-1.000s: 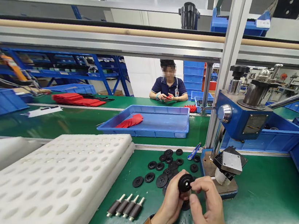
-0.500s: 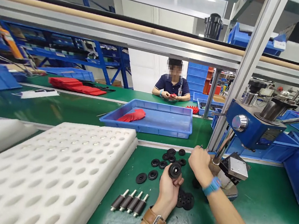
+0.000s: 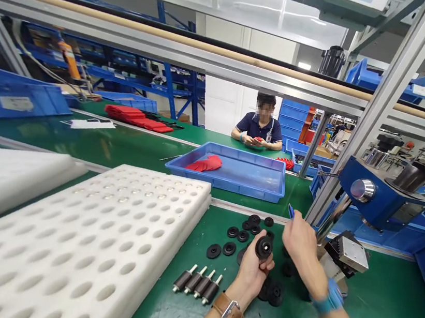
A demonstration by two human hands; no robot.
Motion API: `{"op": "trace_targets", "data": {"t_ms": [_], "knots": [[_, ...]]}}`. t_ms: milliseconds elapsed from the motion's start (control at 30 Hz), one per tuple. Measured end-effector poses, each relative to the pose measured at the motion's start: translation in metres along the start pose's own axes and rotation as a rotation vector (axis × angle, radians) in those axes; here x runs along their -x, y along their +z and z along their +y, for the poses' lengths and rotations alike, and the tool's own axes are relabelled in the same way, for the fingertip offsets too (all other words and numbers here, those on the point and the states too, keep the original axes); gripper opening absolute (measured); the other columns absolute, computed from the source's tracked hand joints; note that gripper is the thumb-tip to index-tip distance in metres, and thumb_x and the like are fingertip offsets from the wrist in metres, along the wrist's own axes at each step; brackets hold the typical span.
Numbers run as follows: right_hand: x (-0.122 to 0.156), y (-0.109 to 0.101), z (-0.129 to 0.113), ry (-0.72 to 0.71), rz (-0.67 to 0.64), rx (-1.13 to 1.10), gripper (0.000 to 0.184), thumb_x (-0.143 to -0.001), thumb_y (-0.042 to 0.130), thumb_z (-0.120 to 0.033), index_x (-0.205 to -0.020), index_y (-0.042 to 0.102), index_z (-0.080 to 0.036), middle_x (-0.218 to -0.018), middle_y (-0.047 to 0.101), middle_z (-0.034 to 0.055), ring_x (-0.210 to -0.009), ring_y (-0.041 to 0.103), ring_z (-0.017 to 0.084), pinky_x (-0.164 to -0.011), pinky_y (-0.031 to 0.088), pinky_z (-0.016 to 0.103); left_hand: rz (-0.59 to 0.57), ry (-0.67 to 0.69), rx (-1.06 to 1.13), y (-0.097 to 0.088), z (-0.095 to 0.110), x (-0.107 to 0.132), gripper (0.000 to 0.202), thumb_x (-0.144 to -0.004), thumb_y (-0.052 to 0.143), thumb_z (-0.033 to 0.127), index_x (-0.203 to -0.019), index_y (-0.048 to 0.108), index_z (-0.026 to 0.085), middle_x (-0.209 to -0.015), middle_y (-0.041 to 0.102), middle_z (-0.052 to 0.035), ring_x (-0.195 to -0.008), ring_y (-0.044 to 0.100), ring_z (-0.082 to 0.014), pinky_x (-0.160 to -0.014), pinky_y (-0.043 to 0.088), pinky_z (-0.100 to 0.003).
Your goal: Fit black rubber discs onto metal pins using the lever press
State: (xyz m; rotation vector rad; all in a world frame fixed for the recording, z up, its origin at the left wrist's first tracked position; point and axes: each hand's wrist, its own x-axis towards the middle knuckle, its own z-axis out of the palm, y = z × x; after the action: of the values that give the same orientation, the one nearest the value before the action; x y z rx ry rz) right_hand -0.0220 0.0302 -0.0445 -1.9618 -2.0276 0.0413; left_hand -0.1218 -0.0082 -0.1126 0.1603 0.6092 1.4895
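My left hand [image 3: 251,266], with a brown watch strap at the wrist, is closed around a black cylindrical part [image 3: 264,247]. Its round end, with a small pale spot at the centre, points up toward me. To its right, my right hand [image 3: 301,240] grips a slim blue tool [image 3: 290,211]; only the tip sticks out above the fingers, so its kind is unclear. Several black discs [image 3: 232,232] lie on the green bench beyond and beside my left hand. More black discs [image 3: 276,293] are partly hidden under it. A row of dark rollers with white shafts [image 3: 193,280] lies nearer to me.
White foam trays [image 3: 140,230] with rows of round holes fill the left side. A blue press [image 3: 382,192] stands at right beside a metal post [image 3: 384,103]. Beyond is a shallow blue bin [image 3: 250,172] holding red pieces. A co-worker [image 3: 261,126] sits across the bench.
The view has swung left, shifting the scene rightward. My left hand still holds the black part. More of the blue tool now shows above my right hand.
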Motion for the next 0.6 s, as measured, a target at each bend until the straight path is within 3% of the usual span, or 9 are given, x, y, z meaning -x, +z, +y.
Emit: {"op": "trace_targets", "data": {"t_ms": [67, 100, 167, 233, 367, 600], "knots": [[0.037, -0.011, 0.019, -0.159, 0.086, -0.084, 0.041, -0.105, 0.038, -0.019, -0.145, 0.046, -0.016, -0.131, 0.066, 0.0143, -0.119, 0.065, 0.024, -0.098, 0.054, 0.037, 0.013, -0.034, -0.044, -0.002, -0.003, -0.002, 0.051, -0.06, 0.085, 0.044, -0.067, 0.039, 0.023, -0.039, 0.032, 0.0151, -0.032, 0.026, -0.0037, -0.037, 0.021, -0.019], [0.054, -0.015, 0.031, -0.32, 0.195, -0.207, 0.041, -0.105, 0.039, -0.021, -0.145, 0.047, -0.017, -0.131, 0.065, 0.014, -0.12, 0.065, 0.024, -0.097, 0.055, 0.036, 0.018, -0.054, -0.065, -0.003, -0.004, -0.003, 0.05, -0.061, 0.084, 0.044, -0.067, 0.038, 0.024, -0.039, 0.032, 0.015, -0.031, 0.026, -0.0041, -0.037, 0.021, -0.019], [0.082, -0.019, 0.054, -0.545, 0.297, -0.365, 0.041, -0.104, 0.042, -0.022, -0.145, 0.05, -0.021, -0.119, 0.069, 0.0115, -0.11, 0.069, 0.022, -0.087, 0.059, 0.032, 0.024, -0.096, -0.113, -0.005, -0.006, -0.004, 0.048, -0.062, 0.082, 0.044, -0.065, 0.038, 0.024, -0.037, 0.033, 0.0143, -0.031, 0.026, -0.0043, -0.036, 0.02, -0.02], [0.1, -0.02, 0.073, -0.667, 0.304, -0.416, 0.043, -0.103, 0.045, -0.019, -0.145, 0.052, -0.024, -0.101, 0.07, 0.0086, -0.091, 0.071, 0.019, -0.072, 0.058, 0.027, 0.03, -0.141, -0.17, -0.007, -0.008, -0.005, 0.046, -0.065, 0.079, 0.043, -0.062, 0.038, 0.024, -0.036, 0.033, 0.0132, -0.03, 0.026, -0.0041, -0.036, 0.019, -0.02], [0.112, -0.018, 0.096, -0.755, 0.264, -0.297, 0.046, -0.1, 0.045, -0.011, -0.144, 0.054, -0.024, -0.091, 0.065, 0.0071, -0.072, 0.066, 0.015, -0.059, 0.053, 0.023, 0.07, -0.191, -0.273, -0.009, -0.009, -0.006, 0.045, -0.067, 0.077, 0.042, -0.058, 0.038, 0.023, -0.036, 0.035, 0.0116, -0.029, 0.027, -0.004, -0.034, 0.019, -0.02], [0.117, -0.012, 0.098, -0.758, 0.309, -0.149, 0.048, -0.094, 0.043, -0.006, -0.137, 0.06, -0.022, -0.095, 0.066, 0.0099, -0.077, 0.067, 0.018, -0.059, 0.054, 0.026, 0.112, -0.178, -0.363, -0.009, -0.013, -0.004, 0.043, -0.062, 0.08, 0.043, -0.062, 0.042, 0.023, -0.039, 0.041, 0.0109, -0.03, 0.027, -0.0037, -0.034, 0.024, -0.019]]}}
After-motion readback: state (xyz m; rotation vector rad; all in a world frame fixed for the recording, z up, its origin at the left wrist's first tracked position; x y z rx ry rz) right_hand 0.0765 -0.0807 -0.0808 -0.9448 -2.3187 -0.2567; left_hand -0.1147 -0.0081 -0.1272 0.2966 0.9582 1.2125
